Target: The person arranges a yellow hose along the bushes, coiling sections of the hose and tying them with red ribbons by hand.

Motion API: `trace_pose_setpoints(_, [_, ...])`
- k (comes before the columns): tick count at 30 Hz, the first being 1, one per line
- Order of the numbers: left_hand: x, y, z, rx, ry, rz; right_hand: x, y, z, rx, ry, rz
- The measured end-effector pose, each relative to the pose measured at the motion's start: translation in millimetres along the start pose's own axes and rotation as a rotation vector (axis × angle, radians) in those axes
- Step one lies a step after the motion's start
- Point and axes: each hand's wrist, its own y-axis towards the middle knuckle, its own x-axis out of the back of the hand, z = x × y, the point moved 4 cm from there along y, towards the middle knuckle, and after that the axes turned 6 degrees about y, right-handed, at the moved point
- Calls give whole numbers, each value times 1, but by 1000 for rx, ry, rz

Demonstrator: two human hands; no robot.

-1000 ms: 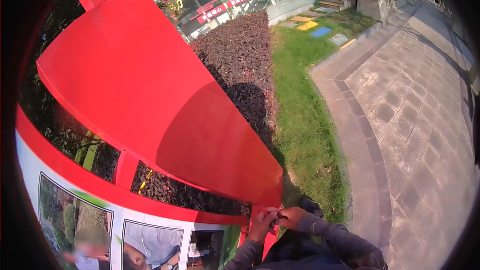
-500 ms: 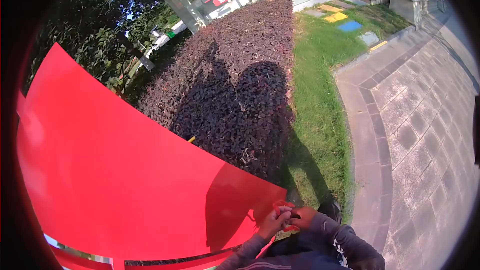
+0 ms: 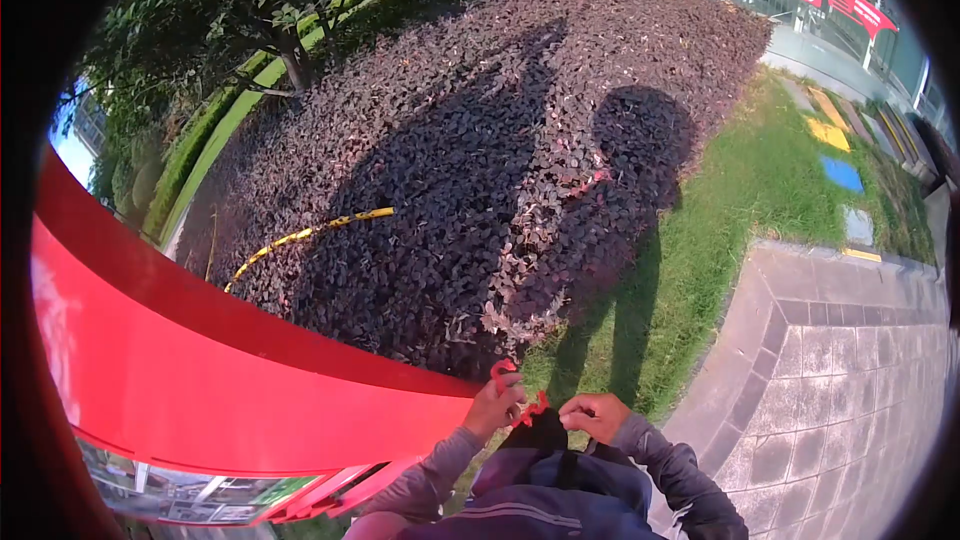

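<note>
My left hand [image 3: 495, 407] is closed on a crumpled red strip [image 3: 534, 408], with one curl standing above the fingers and another hanging toward the right. A short gap to the right, my right hand [image 3: 597, 416] has its thumb and fingers bent together near the strip's loose end; whether anything thin sits between them is too small to tell. Just left of my left hand ends the large red panel [image 3: 250, 380], which runs off to the left edge.
Beyond my hands spreads a dark purple hedge [image 3: 430, 170] with a yellow-and-black rod [image 3: 300, 236] over it. Grass [image 3: 700, 280] and grey paving [image 3: 830, 390] lie to the right. Trees [image 3: 270, 20] stand at the back left.
The view has swung left over the hedge, and the red panel now appears lower left. My hands, together before, have moved apart, with the red strip showing more clearly in my left hand.
</note>
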Motion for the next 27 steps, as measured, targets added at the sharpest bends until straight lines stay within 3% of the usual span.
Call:
trace_pose_setpoints(4, [3,21,0,3,-31,-144,48,68,12,24,64,91])
trace_pose_setpoints(10, [-1,62,1,117,-162,-262,51,207,30,62,111,382])
trace_pose_setpoints(12, [-2,84,-2,155,-202,-299,54,252,58,251,-182,451])
trace_pose_setpoints(13, [-1,98,-6,182,-217,-311,55,275,72,520,-247,524])
trace_pose_setpoints(14, [2,116,-14,176,-239,-322,61,303,79,516,-257,548])
trace_pose_setpoints(16, [-1,134,-21,227,-260,-372,67,351,75,-55,-13,548])
trace_pose_setpoints(17, [-2,140,-30,241,-307,-397,70,380,81,181,-238,537])
trace_pose_setpoints(18, [1,147,-40,237,-340,-425,70,413,72,-2,-199,595])
trace_pose_setpoints(20, [0,146,-54,270,-405,-423,66,468,82,-74,-226,568])
trace_pose_setpoints(24, [-2,131,-100,264,-505,-603,42,590,102,54,-284,617])
trace_pose_setpoints(27, [-11,120,-95,240,-611,-754,8,664,123,51,-321,618])
